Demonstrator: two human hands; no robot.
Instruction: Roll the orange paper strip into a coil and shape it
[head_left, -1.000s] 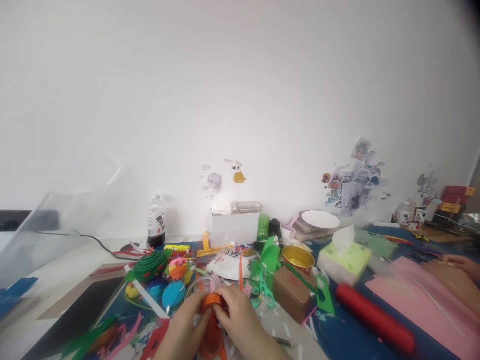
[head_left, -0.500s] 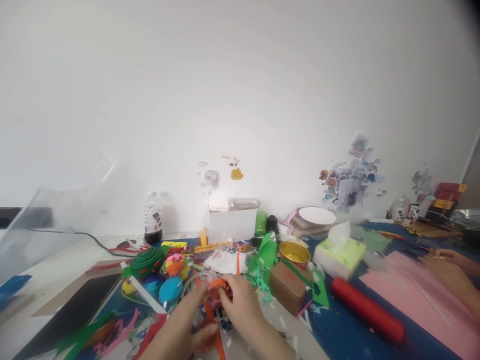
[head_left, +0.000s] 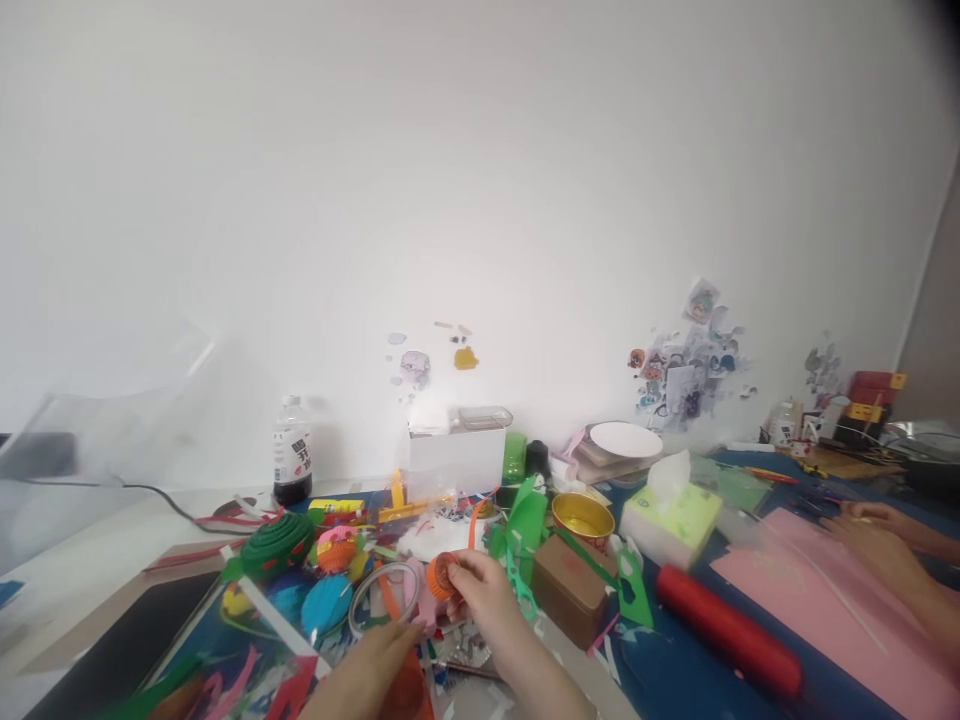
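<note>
In my right hand (head_left: 487, 600) is a round orange disc of coiled, ridged paper (head_left: 442, 577), pinched between thumb and fingers and raised above the clutter. My left hand (head_left: 367, 668) is lower and to its left, blurred, its fingers stretched out over an orange piece (head_left: 411, 690) near the bottom edge. Whether the fingers touch that piece is unclear. Just behind the left hand lies a pale roll of tape (head_left: 385, 598). A blue coiled disc (head_left: 327, 604) and a green coiled dome (head_left: 277, 545) sit further left.
Paper scraps cover the middle. A brown box (head_left: 568, 590), green scissors (head_left: 521, 585), a gold tin (head_left: 583, 518) and a tissue pack (head_left: 671, 520) stand right. Beyond lie a red roll (head_left: 727, 630) and pink sheet (head_left: 810, 590), with another person's hands (head_left: 885, 545). A bottle (head_left: 292, 450) stands back left.
My right hand has brought the orange disc up and turned its face into view. My left hand has drawn away from it, down and left. The view has shifted slightly.
</note>
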